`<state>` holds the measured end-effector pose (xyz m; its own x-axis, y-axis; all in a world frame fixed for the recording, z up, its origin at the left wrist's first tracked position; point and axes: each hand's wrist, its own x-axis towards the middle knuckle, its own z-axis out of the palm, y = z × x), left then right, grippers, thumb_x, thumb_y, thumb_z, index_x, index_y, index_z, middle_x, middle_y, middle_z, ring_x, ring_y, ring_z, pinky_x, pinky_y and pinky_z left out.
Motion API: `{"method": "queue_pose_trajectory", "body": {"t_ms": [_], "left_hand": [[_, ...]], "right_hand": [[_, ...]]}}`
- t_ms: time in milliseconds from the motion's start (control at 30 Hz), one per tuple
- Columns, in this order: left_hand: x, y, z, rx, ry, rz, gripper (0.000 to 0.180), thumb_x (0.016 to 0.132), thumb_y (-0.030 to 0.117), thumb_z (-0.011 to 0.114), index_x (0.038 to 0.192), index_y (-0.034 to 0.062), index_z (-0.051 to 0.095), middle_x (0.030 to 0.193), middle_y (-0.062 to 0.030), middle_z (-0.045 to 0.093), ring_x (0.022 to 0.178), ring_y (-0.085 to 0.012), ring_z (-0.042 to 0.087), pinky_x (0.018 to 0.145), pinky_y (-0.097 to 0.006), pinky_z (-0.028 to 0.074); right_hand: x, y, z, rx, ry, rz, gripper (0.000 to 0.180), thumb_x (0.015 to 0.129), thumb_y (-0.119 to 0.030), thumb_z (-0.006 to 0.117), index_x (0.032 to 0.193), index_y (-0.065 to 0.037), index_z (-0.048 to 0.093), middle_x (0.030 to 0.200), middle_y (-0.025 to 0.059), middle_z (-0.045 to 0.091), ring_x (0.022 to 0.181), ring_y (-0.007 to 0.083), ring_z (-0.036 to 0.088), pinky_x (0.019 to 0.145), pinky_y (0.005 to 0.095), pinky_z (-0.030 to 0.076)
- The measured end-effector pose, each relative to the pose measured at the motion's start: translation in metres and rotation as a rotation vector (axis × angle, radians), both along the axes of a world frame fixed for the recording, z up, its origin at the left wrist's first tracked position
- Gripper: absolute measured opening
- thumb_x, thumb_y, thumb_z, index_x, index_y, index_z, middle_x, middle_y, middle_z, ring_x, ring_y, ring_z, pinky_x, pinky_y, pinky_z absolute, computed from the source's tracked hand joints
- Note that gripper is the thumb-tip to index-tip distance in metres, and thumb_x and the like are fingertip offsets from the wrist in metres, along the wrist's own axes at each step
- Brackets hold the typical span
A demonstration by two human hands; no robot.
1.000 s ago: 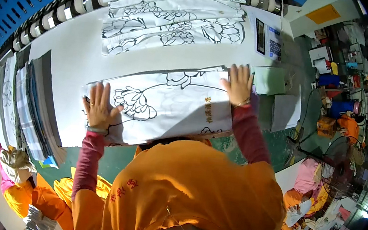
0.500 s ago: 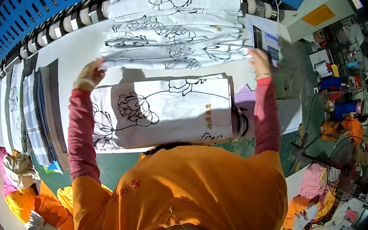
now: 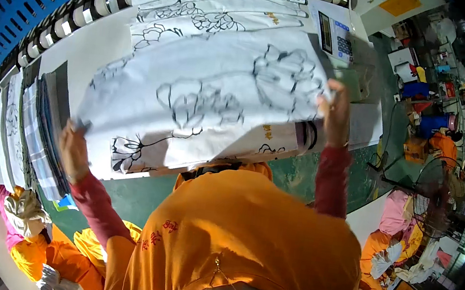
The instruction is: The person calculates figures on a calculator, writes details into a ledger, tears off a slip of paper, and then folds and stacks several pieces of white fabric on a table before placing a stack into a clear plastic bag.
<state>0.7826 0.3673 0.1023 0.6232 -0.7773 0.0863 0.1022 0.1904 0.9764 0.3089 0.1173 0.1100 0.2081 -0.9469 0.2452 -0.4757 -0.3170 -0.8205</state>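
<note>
1. First, the person's orange top (image 3: 245, 223) fills the lower middle, with dark red sleeves (image 3: 334, 179) reaching forward over the pale surface (image 3: 104, 49).
2. The left hand (image 3: 75, 152) grasps the near left corner of a white cloth (image 3: 205, 83) printed with black flower outlines.
3. The right hand (image 3: 337, 115) pinches the same cloth at its right edge, so the piece spans the space between both hands (its print is blurred).
4. That cloth is above a folded white stack (image 3: 232, 145) near the front of the surface and hides much of it.
5. Along the left end lie folded fabrics (image 3: 40, 131), plaid, gray and white, side by side.
6. Toward the right end are a green sheet (image 3: 353, 84) and a white sheet (image 3: 365, 124), with a calculator (image 3: 336, 36) farther back.
7. More flowered white pieces (image 3: 185, 15) overlap at the back, the nearest partly hidden by the held cloth.
8. At the upper left, a blue basket (image 3: 27, 6) shows its slotted wall; its contents are out of sight.
9. Well off to the right, a brown box (image 3: 415, 150) stands near a blue tub (image 3: 436, 126); what either holds is too small to tell.
</note>
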Motion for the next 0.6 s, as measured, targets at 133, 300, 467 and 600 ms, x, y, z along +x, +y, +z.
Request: {"method": "queue_pose_trajectory", "body": {"t_ms": [133,300,467,600], "left_hand": [[-0.014,0.102,-0.112,0.488,-0.278,0.148,0.014,0.075,0.01,0.057,0.087,0.0041,0.054,0.093,-0.0063,0.051,0.087,-0.017,0.048,0.08,-0.03,0.036],[-0.076,0.019,-0.04,0.698,-1.063,0.329,0.056,0.064,0.005,0.066,0.116,0.0088,0.046,0.127,-0.019,0.034,0.119,-0.0353,0.032,0.095,-0.043,0.028],[-0.119,-0.056,-0.049,0.608,-1.42,-0.215,0.063,0.079,0.043,0.054,0.13,0.012,0.035,0.136,-0.0153,0.028,0.127,-0.0328,0.023,0.101,-0.048,0.016],[-0.06,-0.057,-0.092,1.007,-1.376,-0.017,0.073,0.075,0.054,0.05,0.134,0.0173,0.027,0.14,-0.0089,0.023,0.13,-0.0291,0.018,0.098,-0.061,0.006]], "right_hand": [[-0.023,0.075,-0.084,0.219,0.229,-0.023,0.035,0.076,-0.019,0.064,0.106,-0.007,0.051,0.078,0.0029,0.057,0.071,0.0143,0.053,0.057,0.0279,0.042],[0.015,0.06,-0.058,-0.314,0.517,-0.075,0.042,0.072,-0.032,0.064,0.106,-0.009,0.054,0.094,0.0076,0.054,0.088,0.027,0.048,0.074,0.0392,0.037],[0.098,0.063,-0.064,-0.482,0.613,0.475,0.054,0.076,-0.053,0.047,0.117,-0.017,0.05,0.121,0.0108,0.045,0.115,0.0326,0.038,0.097,0.055,0.022],[0.044,-0.006,-0.11,-0.459,0.984,0.176,0.071,0.079,-0.065,0.031,0.127,-0.012,0.038,0.132,0.0165,0.033,0.123,0.0363,0.028,0.098,0.057,0.017]]}}
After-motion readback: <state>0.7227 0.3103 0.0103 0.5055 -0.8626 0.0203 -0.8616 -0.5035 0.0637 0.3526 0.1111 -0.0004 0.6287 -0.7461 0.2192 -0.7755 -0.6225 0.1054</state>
